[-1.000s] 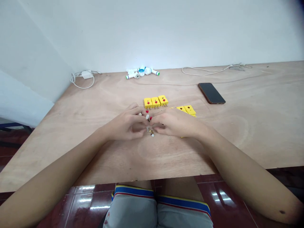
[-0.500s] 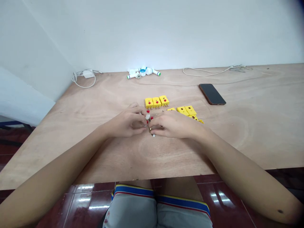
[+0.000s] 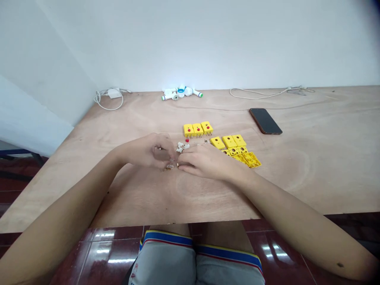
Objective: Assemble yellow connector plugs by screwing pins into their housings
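Note:
My left hand (image 3: 150, 151) is low over the wooden table, its thumb and fingertips curled near small clear parts (image 3: 170, 166). My right hand (image 3: 203, 161) lies close to its right, fingers bent together around something small that I cannot make out. Small white pieces (image 3: 180, 147) lie just beyond the fingertips, with a red piece (image 3: 187, 141) behind them. Further back stand three yellow plugs (image 3: 198, 129) with red dots and metal pins. Yellow covers (image 3: 228, 142) and open yellow shells (image 3: 251, 159) lie right of my right hand, partly hidden by it.
A dark phone (image 3: 265, 121) lies at the right on the wooden table (image 3: 311, 158). White-and-blue objects (image 3: 181, 92), a white cable with an adapter (image 3: 114, 93) and a thin cable (image 3: 255, 95) lie along the wall.
Both hands have moved left and apart a little, uncovering more white pieces and the yellow shells. The clear parts now show beside the left fingertips. The view has shifted slightly.

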Available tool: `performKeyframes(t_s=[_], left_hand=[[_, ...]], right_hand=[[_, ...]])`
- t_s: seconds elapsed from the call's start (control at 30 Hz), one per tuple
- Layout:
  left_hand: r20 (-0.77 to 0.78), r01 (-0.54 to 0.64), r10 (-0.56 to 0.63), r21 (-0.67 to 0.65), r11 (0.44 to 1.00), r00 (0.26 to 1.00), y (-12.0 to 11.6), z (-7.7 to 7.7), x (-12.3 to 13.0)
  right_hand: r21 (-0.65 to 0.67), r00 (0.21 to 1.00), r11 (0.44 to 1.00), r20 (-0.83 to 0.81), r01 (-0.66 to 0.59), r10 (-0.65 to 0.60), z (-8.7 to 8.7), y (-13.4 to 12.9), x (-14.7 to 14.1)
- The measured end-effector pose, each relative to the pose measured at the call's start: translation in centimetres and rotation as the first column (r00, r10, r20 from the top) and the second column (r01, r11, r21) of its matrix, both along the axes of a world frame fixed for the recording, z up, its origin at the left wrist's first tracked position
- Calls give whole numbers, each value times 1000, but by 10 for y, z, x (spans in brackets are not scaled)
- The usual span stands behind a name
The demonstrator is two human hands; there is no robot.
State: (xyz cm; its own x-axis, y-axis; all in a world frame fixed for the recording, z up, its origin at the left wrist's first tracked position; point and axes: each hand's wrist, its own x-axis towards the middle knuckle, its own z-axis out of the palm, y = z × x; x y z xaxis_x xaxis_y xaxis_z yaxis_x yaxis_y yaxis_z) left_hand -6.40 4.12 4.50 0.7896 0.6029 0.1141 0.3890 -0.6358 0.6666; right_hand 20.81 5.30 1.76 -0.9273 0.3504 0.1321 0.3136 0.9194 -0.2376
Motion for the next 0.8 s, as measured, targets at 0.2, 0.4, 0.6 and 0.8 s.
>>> performKeyframes(t_s=[0.2, 0.4, 0.6, 0.8], left_hand=[[-53, -114, 108, -114, 987, 993, -1, 6, -9], [-45, -102, 95, -215, 971, 994, 1, 0, -9], [-10, -71, 71, -237, 969, 997, 2, -4, -9], [46, -93, 107, -238, 967, 993, 2, -4, -9]], right_hand=[[49, 994, 999, -105, 18, -13, -8, -9, -14], [134, 989, 989, -137, 68, -49, -14, -13, -22], [70, 988, 993, -129, 98, -88, -9, -15, -21], [52, 982, 991, -150, 126, -117, -11, -13, -21]])
